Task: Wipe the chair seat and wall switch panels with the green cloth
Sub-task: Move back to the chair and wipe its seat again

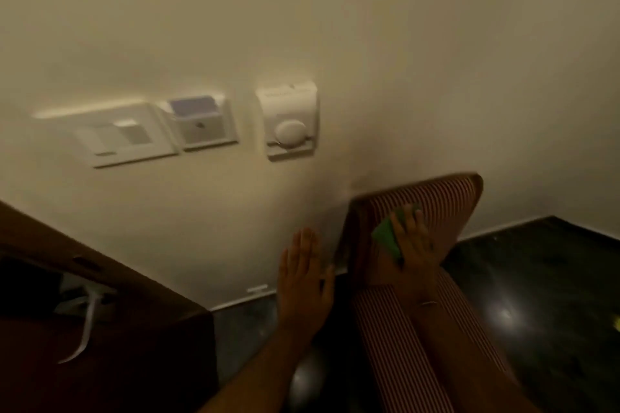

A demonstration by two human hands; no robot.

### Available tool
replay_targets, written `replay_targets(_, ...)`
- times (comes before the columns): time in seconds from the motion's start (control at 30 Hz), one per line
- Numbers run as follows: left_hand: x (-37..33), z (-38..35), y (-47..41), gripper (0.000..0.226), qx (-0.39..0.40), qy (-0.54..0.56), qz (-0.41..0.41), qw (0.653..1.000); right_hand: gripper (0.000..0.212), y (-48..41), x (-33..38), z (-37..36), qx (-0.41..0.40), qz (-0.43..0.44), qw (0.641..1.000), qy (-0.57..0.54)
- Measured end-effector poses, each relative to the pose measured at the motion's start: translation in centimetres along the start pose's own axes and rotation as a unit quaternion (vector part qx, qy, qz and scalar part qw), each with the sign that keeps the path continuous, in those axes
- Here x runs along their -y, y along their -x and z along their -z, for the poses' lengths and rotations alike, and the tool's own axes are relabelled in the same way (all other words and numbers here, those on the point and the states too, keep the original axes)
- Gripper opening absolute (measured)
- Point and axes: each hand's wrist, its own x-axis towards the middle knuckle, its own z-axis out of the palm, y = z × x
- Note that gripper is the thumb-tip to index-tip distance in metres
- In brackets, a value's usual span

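Both flat-fingered | right hand presses green cloth on chair | left hand empty

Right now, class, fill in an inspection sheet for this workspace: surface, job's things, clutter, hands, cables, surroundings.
Surface: red-and-white striped upholstered chair.
Job's things: green cloth on the chair; white rocker switch panel, white card-slot panel, white round-dial panel, untouched.
Clutter: nothing seen.
Hands: right hand presses the cloth flat; left hand open, empty.
Cables: white cord hanging on brown wooden cabinet.
Surroundings: cream wall, dark glossy floor.

Chair back near wall, switch panels seemingly clear
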Motion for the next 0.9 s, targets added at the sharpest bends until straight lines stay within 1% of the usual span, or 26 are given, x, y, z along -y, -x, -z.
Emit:
replay_targets(0.07, 0.1, -3.7, 1.3, 0.076, 0.067, -0.001, 0.023, 0.997, 0.068, 3.5, -3.6, -2.2, 0.047, -0.058, 0.997, 0.014)
replay_targets(0.1, 0.3, -5.5, 2.0, 0.076, 0.099, -0.004, 0.033, 0.995, 0.074, 5.2, -5.3, -3.5, 0.072, -0.085, 0.994, 0.016)
replay_targets(0.17, 0.9, -8.5, 3.1, 0.075, 0.126, -0.020, 0.034, 0.991, 0.085, 8.0, -8.1, -5.5, 0.119, -0.120, 0.985, 0.028)
replay_targets(0.23, 1.2, -11.4, 4.2, 0.076, 0.153, -0.035, 0.036, 0.987, 0.086, 10.4, -10.6, -7.6, 0.164, -0.154, 0.974, 0.035)
replay_targets(0.4, 2.0, -17.8, 6.1, 0.076, 0.198, -0.056, 0.038, 0.978, 0.079, 14.5, -16.0, -13.0, 0.261, -0.224, 0.938, 0.046)
replay_targets(0.5, 2.9, -20.8, 7.1, 0.075, 0.198, -0.067, 0.024, 0.978, 0.079, 16.3, -18.7, -16.3, 0.284, -0.250, 0.925, 0.042)
replay_targets(0.6, 3.7, -22.7, 7.7, 0.074, 0.214, -0.089, 0.014, 0.973, 0.081, 17.3, -20.7, -19.3, 0.299, -0.274, 0.913, 0.040)
replay_targets(0.7, 4.7, -24.3, 7.8, 0.075, 0.247, -0.107, 0.011, 0.963, 0.081, 18.0, -22.4, -21.7, 0.343, -0.292, 0.892, 0.041)
replay_targets(0.77, 5.7, -25.2, 8.0, 0.075, 0.252, -0.112, 0.014, 0.961, 0.078, 18.7, -23.0, -23.0, 0.373, -0.297, 0.878, 0.042)
replay_targets(0.8, 6.0, -25.5, 7.9, 0.075, 0.252, -0.115, 0.019, 0.961, 0.077, 19.0, -23.0, -23.4, 0.380, -0.298, 0.875, 0.042)
replay_targets(0.9, 6.8, -26.2, 7.9, 0.076, 0.259, -0.120, 0.031, 0.958, 0.074, 20.0, -22.8, -24.2, 0.371, -0.293, 0.880, 0.046)
